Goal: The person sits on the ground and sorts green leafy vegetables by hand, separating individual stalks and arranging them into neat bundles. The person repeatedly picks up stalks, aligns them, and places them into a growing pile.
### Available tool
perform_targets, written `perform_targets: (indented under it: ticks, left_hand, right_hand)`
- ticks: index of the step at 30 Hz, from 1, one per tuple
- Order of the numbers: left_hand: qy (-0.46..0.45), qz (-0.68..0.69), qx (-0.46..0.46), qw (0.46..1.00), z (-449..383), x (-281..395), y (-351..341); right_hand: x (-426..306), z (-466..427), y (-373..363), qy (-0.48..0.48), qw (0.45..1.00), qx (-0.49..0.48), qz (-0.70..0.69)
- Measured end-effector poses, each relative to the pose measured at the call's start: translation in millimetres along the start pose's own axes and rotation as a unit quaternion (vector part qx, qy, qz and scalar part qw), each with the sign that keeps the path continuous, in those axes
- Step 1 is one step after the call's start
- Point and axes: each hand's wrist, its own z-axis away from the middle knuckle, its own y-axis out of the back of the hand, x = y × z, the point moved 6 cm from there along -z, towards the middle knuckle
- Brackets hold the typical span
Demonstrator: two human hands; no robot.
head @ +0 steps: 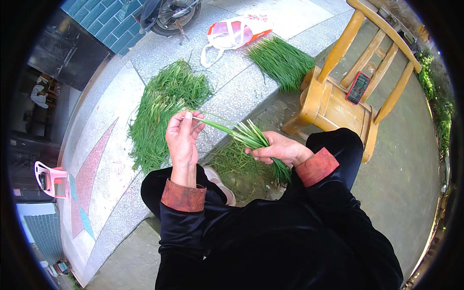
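Note:
My right hand (277, 148) is closed around a bunch of garlic chives (250, 136), its pale stem ends pointing up and left. Between thumb and fingertips, my left hand (184, 136) pinches the end of a few thin green blades that stretch across to the bunch. Behind my left hand lies a loose, tangled heap of chives (168, 90) on the speckled terrazzo step. A neater pile of chives (281, 61), stems lined up, rests farther back at the step's edge. Scattered trimmings (239, 163) cover the lower ground between my feet.
A wooden chair (340, 98) stands at the right with a red-cased phone (358, 88) on its seat. A white and red bag (235, 32) lies on the step (232, 87). Behind are a motorcycle wheel (175, 16) and blue tiled wall (105, 23). A pink plastic chair (52, 179) is far left.

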Motion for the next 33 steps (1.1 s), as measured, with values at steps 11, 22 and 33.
perform_targets:
  ticks: [11,22,33]
  left_hand:
    - [-0.116,0.015,0.134,0.984,-12.4,65.0,63.5]
    - [-0.21,-0.366,0.001,0.907,3.6,61.8,6.2]
    - [-0.159,-0.402,-0.329,0.839,35.7,23.1,-112.9]
  right_hand:
    - [0.0,12.9,54.6,0.003,0.965,0.255,-0.067]
    - [-39.6,35.9,85.1,0.187,0.892,0.39,-0.129]
    - [-55.4,2.8,34.3,0.22,0.963,0.143,-0.062]
